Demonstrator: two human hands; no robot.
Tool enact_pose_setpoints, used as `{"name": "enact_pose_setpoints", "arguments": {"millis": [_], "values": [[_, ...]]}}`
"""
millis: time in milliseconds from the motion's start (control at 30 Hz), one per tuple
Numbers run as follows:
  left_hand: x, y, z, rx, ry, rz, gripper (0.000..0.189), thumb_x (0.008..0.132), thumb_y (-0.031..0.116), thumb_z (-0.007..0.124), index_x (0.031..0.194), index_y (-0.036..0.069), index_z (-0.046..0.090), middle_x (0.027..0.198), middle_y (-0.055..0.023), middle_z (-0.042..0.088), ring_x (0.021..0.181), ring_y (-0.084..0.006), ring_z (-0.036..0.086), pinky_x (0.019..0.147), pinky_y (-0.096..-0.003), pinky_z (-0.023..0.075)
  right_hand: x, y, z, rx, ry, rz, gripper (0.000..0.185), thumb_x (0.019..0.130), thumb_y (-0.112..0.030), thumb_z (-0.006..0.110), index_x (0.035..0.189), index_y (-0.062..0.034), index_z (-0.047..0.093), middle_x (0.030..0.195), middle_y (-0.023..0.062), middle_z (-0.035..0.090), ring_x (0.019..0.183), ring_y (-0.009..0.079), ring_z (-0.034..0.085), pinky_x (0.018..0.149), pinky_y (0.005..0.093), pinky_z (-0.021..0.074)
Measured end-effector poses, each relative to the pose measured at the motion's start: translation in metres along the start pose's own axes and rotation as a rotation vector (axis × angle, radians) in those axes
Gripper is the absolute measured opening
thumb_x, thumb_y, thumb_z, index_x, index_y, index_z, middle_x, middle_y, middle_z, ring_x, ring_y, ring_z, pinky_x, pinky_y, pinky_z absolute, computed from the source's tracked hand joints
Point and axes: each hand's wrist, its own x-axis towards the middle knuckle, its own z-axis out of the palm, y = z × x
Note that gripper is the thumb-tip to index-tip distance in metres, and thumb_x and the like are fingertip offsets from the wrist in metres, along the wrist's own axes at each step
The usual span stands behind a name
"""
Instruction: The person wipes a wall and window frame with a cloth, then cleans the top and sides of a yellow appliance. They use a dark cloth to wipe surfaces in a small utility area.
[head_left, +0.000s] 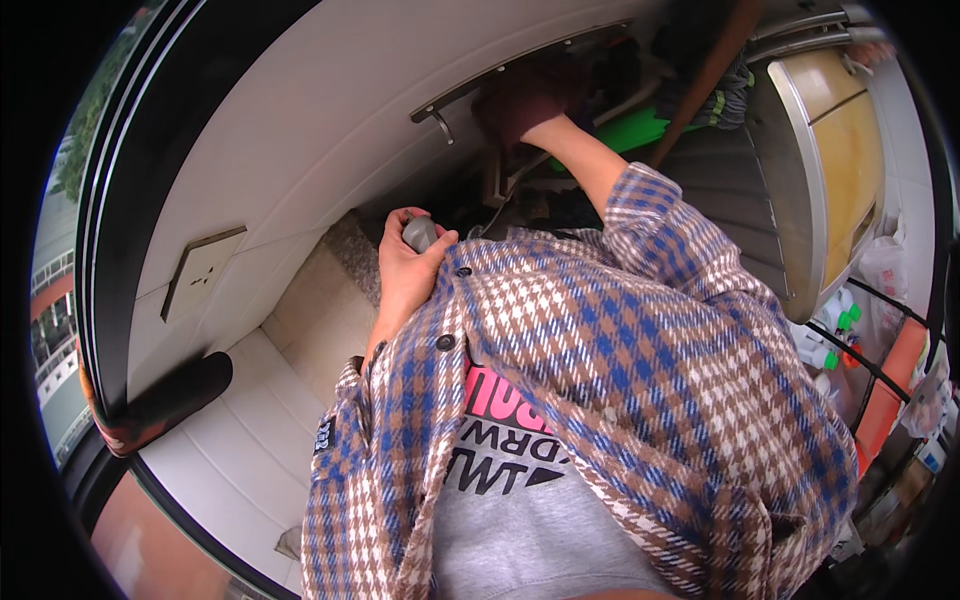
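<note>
My left hand (411, 259) grips a small rounded grey object (420, 234) that looks like a power plug, with fingers and thumb around it. A pale cord (501, 213) runs close by, though where it ends is hidden. My right hand is hidden in or behind a dark maroon cloth or glove (517, 105), below a metal hook rail (499, 70) on the wall. Only my bare right forearm (579, 159) and rolled plaid sleeve show plainly. On the white wall left of my left hand is a socket plate (202, 274).
At the right stands a yellow-and-grey appliance (844, 165). A wooden pole (709, 75) slants past a green object (626, 131) in the dark corner. Bottles with green caps (844, 319) stand low at right near a red-orange bar (892, 390). A window (56, 247) borders the left.
</note>
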Motion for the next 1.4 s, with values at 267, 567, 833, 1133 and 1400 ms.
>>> {"name": "enact_pose_setpoints", "arguments": {"millis": [267, 567, 833, 1133, 1400], "values": [[0.000, 0.004, 0.002, 0.002, -0.053, -0.017, 0.038, 0.077, 0.005, 0.076, 0.106, 0.004, 0.051, 0.080, -0.0037, 0.062, 0.075, -0.0106, 0.057, 0.069, -0.0267, 0.0484, -0.045, -0.008, -0.011, 0.090, 0.229, 0.156, 0.027, 0.076, -0.029, 0.065, 0.093, -0.0119, 0.075, 0.102, 0.0121, 0.069, 0.101, 0.0332, 0.063, 0.086, 0.0471, 0.0500], [0.004, -0.004, -0.010, -0.002, 0.010, -0.015, 0.039, 0.076, 0.006, 0.077, 0.106, 0.004, 0.052, 0.081, -0.0030, 0.061, 0.075, -0.0105, 0.057, 0.068, -0.0265, 0.0483, -0.024, -0.036, 0.036, 0.347, -0.029, -0.010, 0.025, 0.082, -0.020, 0.061, 0.099, -0.0059, 0.071, 0.103, 0.0165, 0.069, 0.099, 0.0313, 0.066, 0.082, 0.0381, 0.0524], [-0.013, -0.007, -0.004, -0.080, 0.048, -0.051, 0.038, 0.077, 0.004, 0.076, 0.106, 0.004, 0.052, 0.082, -0.0029, 0.061, 0.075, -0.0104, 0.057, 0.068, -0.0259, 0.0482, 0.022, -0.043, 0.089, 1.694, -0.123, 0.350, 0.023, 0.089, -0.009, 0.061, 0.111, -0.0017, 0.064, 0.106, 0.0119, 0.067, 0.095, 0.0209, 0.065, 0.080, 0.0359, 0.0532], [-0.019, -0.009, -0.006, -0.053, 0.088, -0.067, 0.036, 0.078, 0.001, 0.075, 0.105, 0.004, 0.052, 0.082, -0.0026, 0.061, 0.076, -0.0089, 0.056, 0.070, -0.0245, 0.0477, 0.009, -0.051, 0.077, 2.742, -0.008, 0.112, 0.019, 0.091, -0.007, 0.059, 0.108, 0.0007, 0.061, 0.101, 0.0128, 0.065, 0.091, 0.0226, 0.064, 0.078, 0.0339, 0.0532], [-0.037, -0.004, -0.007, -0.120, 0.163, -0.111, 0.036, 0.079, 0.001, 0.074, 0.107, 0.004, 0.051, 0.082, -0.0032, 0.061, 0.075, -0.0101, 0.059, 0.070, -0.0251, 0.0493, 0.000, -0.047, 0.069, 2.903, -0.034, 0.130, 0.022, 0.095, -0.011, 0.052, 0.113, 0.0007, 0.058, 0.105, 0.0125, 0.062, 0.098, 0.0231, 0.061, 0.083, 0.0339, 0.0519]]}}
